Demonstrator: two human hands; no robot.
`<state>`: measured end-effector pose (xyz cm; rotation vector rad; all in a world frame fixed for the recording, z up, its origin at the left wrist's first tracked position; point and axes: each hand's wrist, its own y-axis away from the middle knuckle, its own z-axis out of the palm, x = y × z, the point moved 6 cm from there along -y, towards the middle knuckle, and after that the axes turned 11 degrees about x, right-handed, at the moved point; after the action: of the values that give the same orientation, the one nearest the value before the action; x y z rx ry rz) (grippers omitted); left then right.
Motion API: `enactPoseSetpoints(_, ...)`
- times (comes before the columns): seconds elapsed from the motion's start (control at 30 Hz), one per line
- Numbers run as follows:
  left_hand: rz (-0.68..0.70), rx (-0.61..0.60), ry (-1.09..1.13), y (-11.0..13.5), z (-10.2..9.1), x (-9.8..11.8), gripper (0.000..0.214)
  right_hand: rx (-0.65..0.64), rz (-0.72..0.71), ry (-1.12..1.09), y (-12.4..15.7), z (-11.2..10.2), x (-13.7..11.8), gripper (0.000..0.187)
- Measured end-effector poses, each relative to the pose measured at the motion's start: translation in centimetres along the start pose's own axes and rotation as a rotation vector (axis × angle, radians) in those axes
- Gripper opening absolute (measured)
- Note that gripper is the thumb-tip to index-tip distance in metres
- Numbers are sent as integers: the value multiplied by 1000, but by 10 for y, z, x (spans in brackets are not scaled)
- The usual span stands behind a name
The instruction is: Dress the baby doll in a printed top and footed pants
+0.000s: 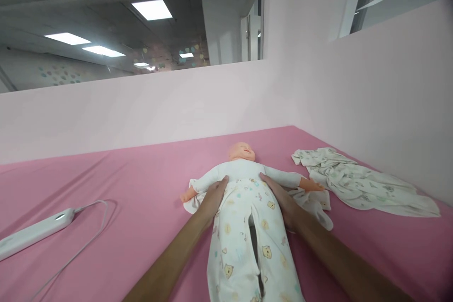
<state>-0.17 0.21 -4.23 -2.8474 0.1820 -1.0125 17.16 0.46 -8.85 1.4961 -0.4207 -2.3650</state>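
A baby doll (pixel 241 151) lies on its back on the pink sheet (pixel 141 188), head away from me, arms out to both sides. It wears a white top and printed white trousers (pixel 247 240) with small bears. My left hand (pixel 212 198) rests against the doll's left side at the waist, fingers stretched flat along the cloth. On the other side, my right hand (pixel 281 200) lies flat at the waistband in the same way. Neither hand grips anything that I can make out.
A crumpled printed white cloth (pixel 357 181) lies on the sheet to the right, close to the pale pink wall (pixel 389 104). A white power strip (pixel 35 231) with its cable lies at the left. A low pink partition runs along the back.
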Motion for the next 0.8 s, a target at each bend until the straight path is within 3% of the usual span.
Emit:
enactPoseSetpoints(0.1, -125, 4, 406, 4, -5, -7, 59, -16, 66, -110, 6, 2, 0, 47)
enactPoseSetpoints(0.2, -94, 60, 500, 9, -12, -14, 53, -27, 14, -168, 10, 1, -5, 40)
enactPoseSetpoints(0.3, -64, 119, 256, 13, -14, -31, 48, -62, 10, -210, 15, 2, -8, 37)
enactPoseSetpoints(0.4, -12, 316, -300, 15, -24, -53, 40, -94, 34, -217, 21, 2, -9, 39)
enactPoseSetpoints(0.47, -36, 437, -565, 13, -32, -66, 47, -92, 28, -201, 24, 1, -11, 42)
enactPoseSetpoints(0.57, -148, 388, -629, 1, -31, -85, 72, -75, 5, -183, 27, 0, -15, 42)
enactPoseSetpoints(0.63, -178, 355, -602, -7, -28, -88, 75, -65, -11, -187, 29, 0, -17, 41)
enactPoseSetpoints(0.8, -113, 355, -551, -24, -15, -74, 44, -22, -34, -171, 32, 0, -19, 40)
